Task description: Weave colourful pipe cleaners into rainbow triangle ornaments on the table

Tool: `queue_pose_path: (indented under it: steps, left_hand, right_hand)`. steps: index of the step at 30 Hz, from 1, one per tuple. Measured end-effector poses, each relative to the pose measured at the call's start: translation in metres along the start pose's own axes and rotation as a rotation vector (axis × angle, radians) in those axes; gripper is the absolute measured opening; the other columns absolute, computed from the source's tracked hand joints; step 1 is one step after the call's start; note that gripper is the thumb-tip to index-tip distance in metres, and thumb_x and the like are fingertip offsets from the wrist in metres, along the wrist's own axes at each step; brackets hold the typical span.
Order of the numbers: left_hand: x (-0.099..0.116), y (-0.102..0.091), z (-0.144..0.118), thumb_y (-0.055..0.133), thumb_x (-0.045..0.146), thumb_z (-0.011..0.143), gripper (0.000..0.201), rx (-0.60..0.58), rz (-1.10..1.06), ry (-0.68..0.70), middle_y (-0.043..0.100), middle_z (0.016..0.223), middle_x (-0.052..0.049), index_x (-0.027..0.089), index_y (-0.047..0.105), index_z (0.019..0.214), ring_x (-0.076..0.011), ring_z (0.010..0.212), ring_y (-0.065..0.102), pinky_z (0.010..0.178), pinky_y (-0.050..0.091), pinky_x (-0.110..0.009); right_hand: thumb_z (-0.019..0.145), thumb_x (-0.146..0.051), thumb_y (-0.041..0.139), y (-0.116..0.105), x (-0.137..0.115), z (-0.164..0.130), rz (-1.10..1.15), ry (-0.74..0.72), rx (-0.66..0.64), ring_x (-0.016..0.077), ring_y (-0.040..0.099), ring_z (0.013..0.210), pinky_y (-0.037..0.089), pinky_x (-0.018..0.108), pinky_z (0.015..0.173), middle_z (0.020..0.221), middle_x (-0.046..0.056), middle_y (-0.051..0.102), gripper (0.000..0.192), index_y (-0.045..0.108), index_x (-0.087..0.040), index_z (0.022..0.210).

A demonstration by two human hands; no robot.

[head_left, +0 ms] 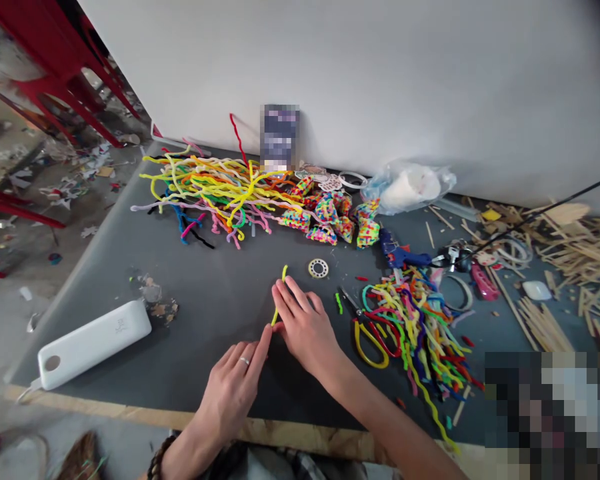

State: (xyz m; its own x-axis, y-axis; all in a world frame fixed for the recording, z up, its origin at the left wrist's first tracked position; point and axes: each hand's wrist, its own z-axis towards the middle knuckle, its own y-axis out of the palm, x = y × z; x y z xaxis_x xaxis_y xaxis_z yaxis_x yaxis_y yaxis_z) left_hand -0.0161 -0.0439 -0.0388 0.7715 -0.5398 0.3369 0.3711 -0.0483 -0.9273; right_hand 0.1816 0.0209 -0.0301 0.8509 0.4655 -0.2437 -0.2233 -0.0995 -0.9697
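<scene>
A short yellow pipe cleaner (275, 315) runs nearly straight between my hands over the grey tabletop. Its lower end is at the fingertips of my left hand (233, 380), whose fingers are closed together; the thumb is hidden. Higher up, my right hand (305, 327) holds the same piece under its close-set, extended fingers, and the tip sticks out above them. Just beyond the right hand lies a small round ring-shaped disc (319, 269). To the right are scissors (371, 343) with red and yellow handles and a small bit of green pipe cleaner (339, 303).
Long pipe cleaners (205, 183) are heaped at the back, beside bright patterned bundles (327, 217). A blue glue gun (400, 252), a pile of cut pipe cleaners (430, 327) and wooden sticks (545, 320) lie right. A white power bank (95, 343) sits left.
</scene>
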Motion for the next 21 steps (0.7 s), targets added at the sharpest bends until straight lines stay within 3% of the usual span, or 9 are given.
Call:
queue_pose_path:
  steps: [4,9,14,18,21]
  left_hand:
    - [0.005,0.001,-0.009,0.043,0.0,0.102,0.065,0.068,0.101,0.111,0.078,0.109,-0.011,0.008,0.027,0.164,-0.024,0.102,0.073,0.088,0.059,-0.035]
    - [0.008,0.006,-0.018,0.043,0.001,0.102,0.055,0.086,0.127,0.165,0.078,0.113,-0.011,0.009,0.042,0.157,-0.023,0.106,0.073,0.09,0.057,-0.034]
    - [0.01,0.006,-0.019,0.038,-0.002,0.1,0.049,0.04,0.194,0.164,0.076,0.123,-0.012,0.009,0.058,0.143,-0.0253,0.112,0.07,0.096,0.052,-0.039]
    - [0.013,0.002,-0.007,0.045,0.004,0.101,0.045,0.099,0.199,0.03,0.072,0.134,-0.013,0.012,0.06,0.143,-0.0281,0.123,0.066,0.102,0.048,-0.042]
    - [0.014,0.0,0.008,0.05,0.017,0.105,0.043,0.101,0.167,0.015,0.063,0.15,-0.011,0.013,0.057,0.147,-0.0291,0.138,0.056,0.109,0.044,-0.042]
  right_hand:
    - [0.105,-0.027,0.05,0.004,0.004,0.006,0.001,-0.016,-0.016,0.0297,0.03,0.158,0.04,0.048,0.118,0.166,0.02,0.036,0.064,0.031,-0.003,0.161]
    - [0.106,-0.027,0.048,0.008,0.014,0.012,-0.004,-0.086,-0.017,0.0286,0.031,0.157,0.036,0.048,0.123,0.166,0.02,0.038,0.063,0.029,-0.004,0.162]
    - [0.105,-0.025,0.051,-0.005,0.024,0.018,0.012,-0.154,-0.021,0.0292,0.036,0.155,0.038,0.048,0.122,0.163,0.019,0.044,0.058,0.038,-0.006,0.158]
    - [0.108,-0.026,0.046,-0.025,0.028,0.039,0.06,-0.116,0.135,0.029,0.042,0.152,0.041,0.049,0.119,0.156,0.014,0.055,0.046,0.052,-0.013,0.152]
    - [0.109,-0.027,0.045,-0.035,0.031,0.076,0.176,-0.073,0.224,0.0222,0.048,0.147,0.044,0.043,0.116,0.15,0.008,0.063,0.039,0.061,-0.021,0.144]
